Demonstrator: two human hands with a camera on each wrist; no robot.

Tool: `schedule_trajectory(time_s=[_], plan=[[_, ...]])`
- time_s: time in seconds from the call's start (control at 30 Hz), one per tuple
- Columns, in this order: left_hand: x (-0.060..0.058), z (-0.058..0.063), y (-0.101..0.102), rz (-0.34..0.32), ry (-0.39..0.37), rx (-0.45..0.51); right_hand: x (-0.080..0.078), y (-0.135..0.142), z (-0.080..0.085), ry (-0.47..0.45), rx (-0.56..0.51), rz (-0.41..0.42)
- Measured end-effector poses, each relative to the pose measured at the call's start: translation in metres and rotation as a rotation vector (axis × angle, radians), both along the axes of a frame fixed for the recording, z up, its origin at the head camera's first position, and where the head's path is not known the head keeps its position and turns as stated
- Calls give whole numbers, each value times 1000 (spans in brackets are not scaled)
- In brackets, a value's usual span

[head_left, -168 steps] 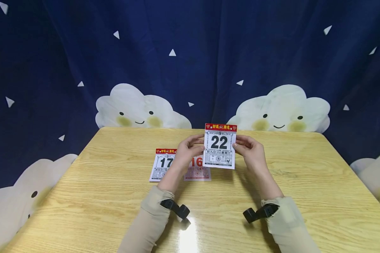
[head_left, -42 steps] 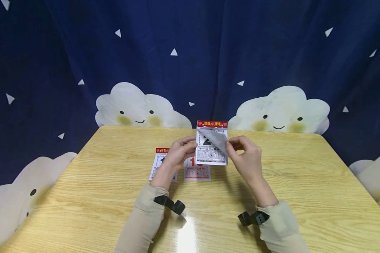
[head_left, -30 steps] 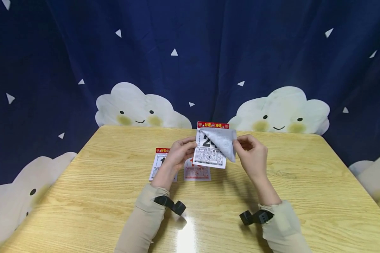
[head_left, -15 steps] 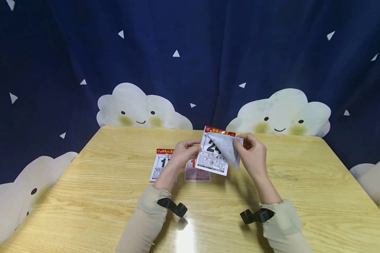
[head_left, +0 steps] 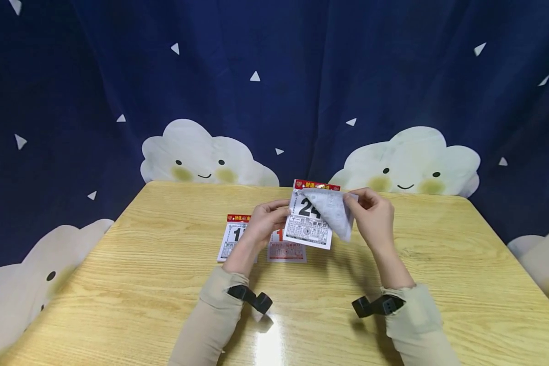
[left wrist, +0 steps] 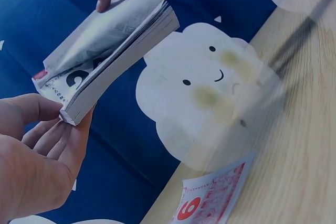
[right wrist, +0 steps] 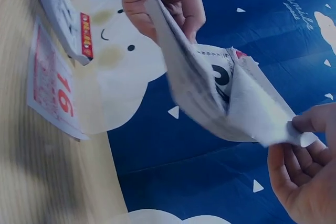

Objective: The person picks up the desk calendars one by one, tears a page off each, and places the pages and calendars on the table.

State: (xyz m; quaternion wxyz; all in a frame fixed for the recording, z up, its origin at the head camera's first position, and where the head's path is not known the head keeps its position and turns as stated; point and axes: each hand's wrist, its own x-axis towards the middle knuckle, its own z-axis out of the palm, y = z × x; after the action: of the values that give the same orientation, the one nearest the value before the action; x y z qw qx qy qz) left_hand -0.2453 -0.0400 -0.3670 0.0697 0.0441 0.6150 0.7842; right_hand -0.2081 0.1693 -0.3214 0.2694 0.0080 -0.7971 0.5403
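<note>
A thick tear-off calendar point(head_left: 306, 231) with a red header is held up above the table, its number 24 partly covered. My left hand point(head_left: 264, 222) grips its left edge, thumb in front and fingers behind, as the left wrist view shows. With thumb and fingertips, my right hand point(head_left: 375, 216) pinches a thin calendar sheet point(head_left: 336, 209) by its right-hand edge. This sheet is folded back diagonally across the calendar's upper right, and a ragged edge shows near the header in the right wrist view. Whether any of it is still attached, I cannot tell.
Lying on the wooden table point(head_left: 164, 305) is a second calendar point(head_left: 229, 246), partly hidden by my left hand. Beside it lies a loose sheet point(head_left: 288, 252) printed with a red 16 point(right wrist: 64, 92). A dark blue curtain point(head_left: 297, 76) with clouds hangs behind.
Earlier, both hands held the calendar by its sides with 22 showing. Since then the right hand has drawn a sheet rightward, uncovering more of the 24, and the calendar has tilted and shifted slightly right.
</note>
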Motion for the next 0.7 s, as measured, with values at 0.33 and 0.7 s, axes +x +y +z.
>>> schedule_trajectory(time_s=[0.33, 0.7], plan=[[3, 2, 4, -27, 36, -33, -1, 5, 3, -5, -63, -19], [3, 3, 4, 3, 34, -45, -6, 10, 17, -44, 125, 32]])
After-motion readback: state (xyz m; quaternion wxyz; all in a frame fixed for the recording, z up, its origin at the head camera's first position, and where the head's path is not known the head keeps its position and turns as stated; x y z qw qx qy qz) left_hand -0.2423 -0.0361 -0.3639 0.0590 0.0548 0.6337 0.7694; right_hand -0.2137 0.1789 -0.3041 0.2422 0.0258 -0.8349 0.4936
